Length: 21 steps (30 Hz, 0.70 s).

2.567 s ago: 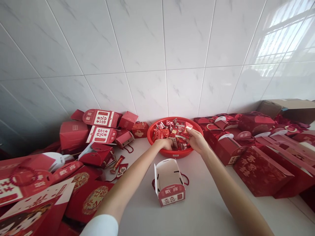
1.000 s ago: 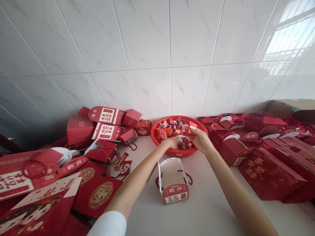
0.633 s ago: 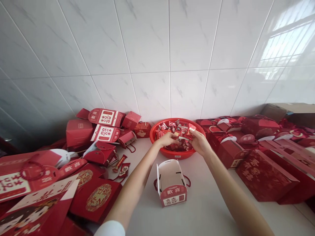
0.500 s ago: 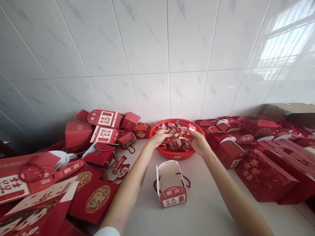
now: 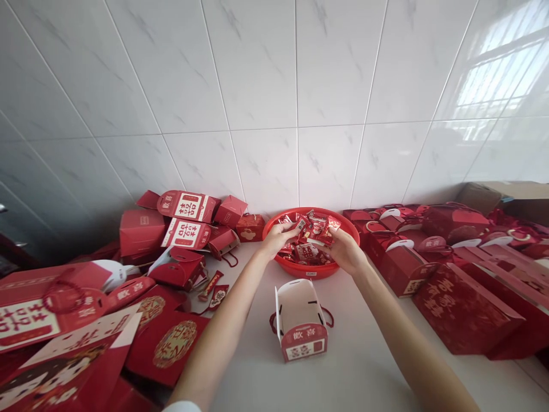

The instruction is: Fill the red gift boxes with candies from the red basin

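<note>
A red plastic basket point(image 5: 285, 265) full of red-wrapped candies point(image 5: 307, 252) stands against the tiled wall. My left hand point(image 5: 278, 240) reaches over its left side, with a wrapped candy point(image 5: 302, 225) pinched at the fingertips. On the other side, my right hand point(image 5: 346, 250) has its thumb and fingers closed on a shiny red candy packet point(image 5: 333, 224). Fingers hide part of both pieces. In front of the basket, between my forearms, sits an open red and white gift box point(image 5: 305, 341) with cord handles; its lid flaps are up.
Red gift boxes point(image 5: 186, 207) and flat bags point(image 5: 169, 343) are heaped on the left. Rows of red boxes point(image 5: 401, 266) and larger bags point(image 5: 463, 309) line the right side. A cardboard carton point(image 5: 506, 191) stands at the back right. Small wrapped sticks point(image 5: 211, 284) lie by the left heap.
Both hands stay over the basket, with their fingers shifted slightly among the candies. The whole view has moved a little; the box stays in place.
</note>
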Available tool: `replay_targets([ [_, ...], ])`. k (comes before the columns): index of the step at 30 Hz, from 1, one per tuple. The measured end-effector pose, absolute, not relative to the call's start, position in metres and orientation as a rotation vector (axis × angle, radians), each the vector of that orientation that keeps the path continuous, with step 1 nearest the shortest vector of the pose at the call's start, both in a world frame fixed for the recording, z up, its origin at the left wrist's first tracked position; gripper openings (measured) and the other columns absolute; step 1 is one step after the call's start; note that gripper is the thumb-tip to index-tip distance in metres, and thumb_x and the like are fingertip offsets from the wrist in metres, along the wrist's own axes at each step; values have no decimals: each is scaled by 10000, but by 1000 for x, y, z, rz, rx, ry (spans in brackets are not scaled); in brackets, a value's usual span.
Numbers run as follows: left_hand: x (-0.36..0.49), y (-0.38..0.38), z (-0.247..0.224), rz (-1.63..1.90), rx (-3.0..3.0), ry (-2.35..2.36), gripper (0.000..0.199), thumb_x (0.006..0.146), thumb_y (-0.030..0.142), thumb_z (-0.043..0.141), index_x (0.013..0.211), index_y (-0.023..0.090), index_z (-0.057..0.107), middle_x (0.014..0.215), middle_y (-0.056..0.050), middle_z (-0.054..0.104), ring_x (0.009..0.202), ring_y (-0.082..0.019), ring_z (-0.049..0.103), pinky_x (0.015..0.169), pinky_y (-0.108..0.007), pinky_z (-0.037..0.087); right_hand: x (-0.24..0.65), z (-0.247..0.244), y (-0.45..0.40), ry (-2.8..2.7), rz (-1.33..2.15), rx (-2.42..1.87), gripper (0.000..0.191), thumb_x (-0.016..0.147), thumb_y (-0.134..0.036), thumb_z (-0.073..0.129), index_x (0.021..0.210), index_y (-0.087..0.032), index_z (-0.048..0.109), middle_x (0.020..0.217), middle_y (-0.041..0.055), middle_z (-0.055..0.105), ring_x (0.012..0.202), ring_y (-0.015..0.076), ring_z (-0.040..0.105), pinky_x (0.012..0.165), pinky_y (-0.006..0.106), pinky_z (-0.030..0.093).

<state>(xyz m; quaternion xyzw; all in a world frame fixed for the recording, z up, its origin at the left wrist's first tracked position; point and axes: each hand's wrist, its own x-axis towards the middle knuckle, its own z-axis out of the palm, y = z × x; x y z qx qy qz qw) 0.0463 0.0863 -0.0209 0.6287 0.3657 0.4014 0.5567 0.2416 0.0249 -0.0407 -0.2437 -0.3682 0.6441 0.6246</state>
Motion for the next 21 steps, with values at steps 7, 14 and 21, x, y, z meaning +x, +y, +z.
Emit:
replay_targets([
  [7,50,74,-7,989,1709,807,420,590,270,881,949,136,709,953,-67,727,901,-214,665,874,-353,518,230,-30,15,-879,1422,-554,242,732,-360,813,932,-242,745,1065,43,748,1058,258,672,917,428,546],
  [14,45,86,3,665,1969,751,370,849,306,636,1195,186,686,1105,-70,731,1060,-224,656,902,-325,508,236,-26,16,-816,1263,-543,171,732,-354,809,835,-245,727,1003,22,750,1063,248,662,880,378,549],
  [21,61,132,-15,462,2329,1157,100,591,97,671,606,196,681,738,-25,698,862,-239,643,796,-281,467,249,-18,13,-757,1233,-531,147,722,-333,813,772,-238,711,915,13,747,919,225,675,762,344,563],
])
